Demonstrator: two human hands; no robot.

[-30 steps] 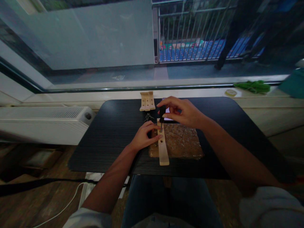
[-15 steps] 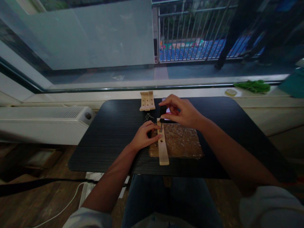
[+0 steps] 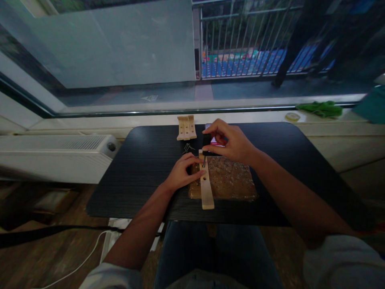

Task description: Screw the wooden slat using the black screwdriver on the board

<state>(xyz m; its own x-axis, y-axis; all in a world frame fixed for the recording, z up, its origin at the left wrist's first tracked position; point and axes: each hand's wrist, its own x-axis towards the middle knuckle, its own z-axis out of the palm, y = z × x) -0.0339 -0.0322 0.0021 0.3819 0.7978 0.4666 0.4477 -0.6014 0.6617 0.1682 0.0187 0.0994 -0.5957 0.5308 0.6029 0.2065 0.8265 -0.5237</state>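
Note:
A pale wooden strip with holes lies along the left edge of a brown board on the black table. My left hand rests on the strip's upper part, fingers curled and pressing it down beside a hole. My right hand pinches the black handle of a small screwdriver, which stands upright with its tip in a hole near the strip's far end.
More pale wooden pieces lie at the table's far edge, with several loose screws just in front of them. A phone with a pink screen sits behind my right hand. A white radiator stands left; green cloth lies on the sill.
My right hand has shifted its fingers slightly around the screwdriver handle, which stays upright in the hole. My left hand and the strip have not moved.

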